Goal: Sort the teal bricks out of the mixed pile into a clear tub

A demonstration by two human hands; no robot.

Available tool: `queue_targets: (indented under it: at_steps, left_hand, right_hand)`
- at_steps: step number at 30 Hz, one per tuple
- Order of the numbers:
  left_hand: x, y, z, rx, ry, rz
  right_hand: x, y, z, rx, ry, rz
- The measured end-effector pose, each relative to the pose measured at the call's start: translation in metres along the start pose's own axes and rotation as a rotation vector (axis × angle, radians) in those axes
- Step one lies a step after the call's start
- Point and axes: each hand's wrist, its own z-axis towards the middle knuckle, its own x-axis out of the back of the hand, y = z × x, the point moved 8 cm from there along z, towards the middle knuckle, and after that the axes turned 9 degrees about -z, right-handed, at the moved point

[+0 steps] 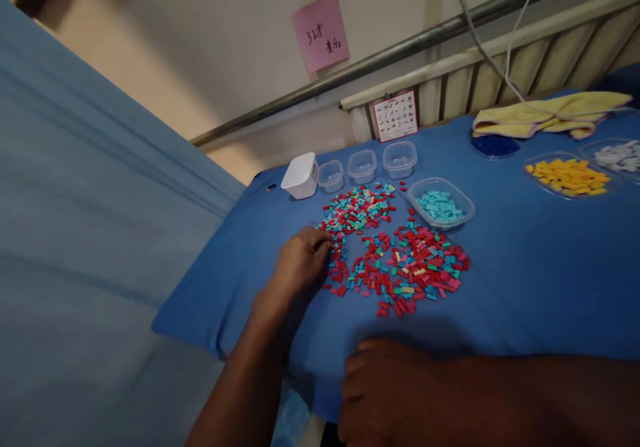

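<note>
Small plastic building bricks [423,257] in red, turquoise, pink, green and cream lie loose in a spread pile on the blue cloth. My left hand [303,257] is at the pile's left edge, its fingers bent together and touching the bricks there. Whatever is between those fingertips is too small to make out. Close to the front edge of the table, my right hand [377,387] rests with its fingers curled in; its palm is hidden. A clear plastic tub [467,215] of turquoise bricks stands just behind the pile.
Behind the pile stand a white tub [300,179] and several clear tubs [363,167]. On the right are yellow bricks [570,175], whitish bricks [620,155], dark blue pieces [495,146] and a yellow cloth [545,117]. A picture card [395,117] leans against the rail.
</note>
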Motion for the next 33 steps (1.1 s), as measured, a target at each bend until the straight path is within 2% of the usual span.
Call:
queue_targets:
  at_steps: [3,5,7,9,11,12,15,18,24,27,29,33]
  left_hand:
    - [-0.017,0.009,-0.006,-0.029,-0.046,0.140]
    - [-0.024,0.017,-0.009,-0.076,-0.078,0.159]
    - [-0.024,0.022,-0.011,-0.144,-0.089,0.075]
    - [-0.014,0.018,-0.011,-0.171,-0.023,-0.007]
    - [-0.002,0.008,-0.007,-0.139,0.068,-0.013]
    - [-0.001,0.003,-0.006,-0.128,0.078,-0.002]
    - [-0.009,-0.003,-0.001,-0.141,0.002,0.011]
    - [-0.013,-0.007,-0.004,-0.105,-0.021,0.049]
    - [-0.003,-0.007,-0.023,0.016,-0.125,0.192]
    - [0.003,0.001,-0.020,0.007,-0.105,0.181]
    - [0.000,0.012,-0.012,-0.045,-0.071,0.135]
    - [-0.030,0.043,-0.007,-0.168,-0.118,0.060]
  right_hand:
    - [0.000,-0.001,0.001,0.007,0.006,-0.011]
    - [-0.002,0.000,0.002,0.000,0.019,-0.012]
    - [-0.005,0.001,0.002,-0.012,0.022,-0.010]
    - [-0.006,0.001,0.001,-0.017,0.024,-0.007]
    - [-0.004,0.000,-0.001,-0.018,0.028,0.000]
    - [-0.003,0.000,-0.002,-0.015,0.027,0.003]
    - [-0.002,-0.001,-0.002,-0.002,0.006,0.013]
    - [-0.004,0.000,-0.002,-0.019,-0.012,0.014]
    - [-0.008,-0.003,-0.004,0.022,0.025,0.014]
    - [-0.009,-0.002,-0.005,0.011,0.034,0.005]
    - [-0.011,-0.002,-0.004,0.001,0.020,0.003]
    - [-0.019,0.001,0.000,-0.021,-0.002,0.010]
